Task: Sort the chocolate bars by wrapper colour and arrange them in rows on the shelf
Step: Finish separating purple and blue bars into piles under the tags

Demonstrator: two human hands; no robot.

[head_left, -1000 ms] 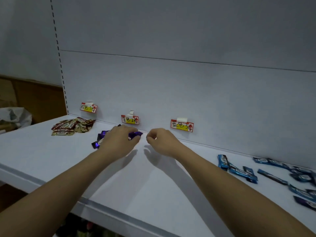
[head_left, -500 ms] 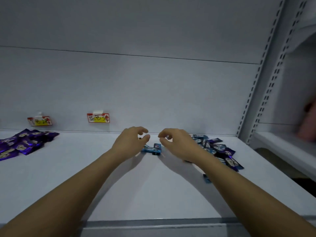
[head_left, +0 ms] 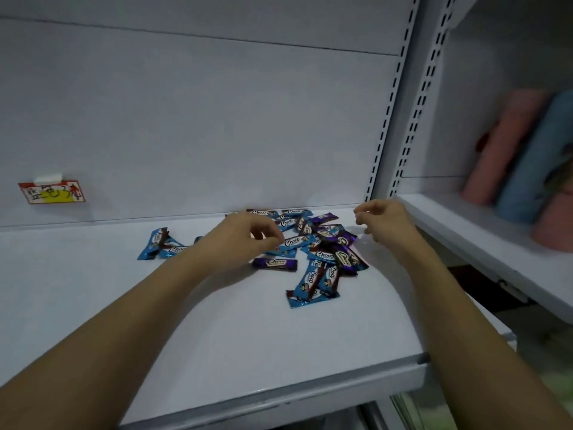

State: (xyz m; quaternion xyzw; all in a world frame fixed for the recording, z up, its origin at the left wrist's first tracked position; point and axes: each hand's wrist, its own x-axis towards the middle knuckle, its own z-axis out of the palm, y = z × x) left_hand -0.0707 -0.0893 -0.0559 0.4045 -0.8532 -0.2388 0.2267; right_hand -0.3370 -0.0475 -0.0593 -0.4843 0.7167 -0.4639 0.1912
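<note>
Chocolate bars (head_left: 313, 243) lie heaped on the white shelf (head_left: 217, 336).

Free room: bare shelf (head_left: 217, 330) at 6 to 9 o'clock of the chocolate bars (head_left: 313, 243).
Obstacles: upright (head_left: 383, 144) at 2 o'clock.

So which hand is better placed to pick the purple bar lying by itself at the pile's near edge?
Probably left hand: it hovers right above the purple bar. The right hand is beyond the pile's far side.
</note>
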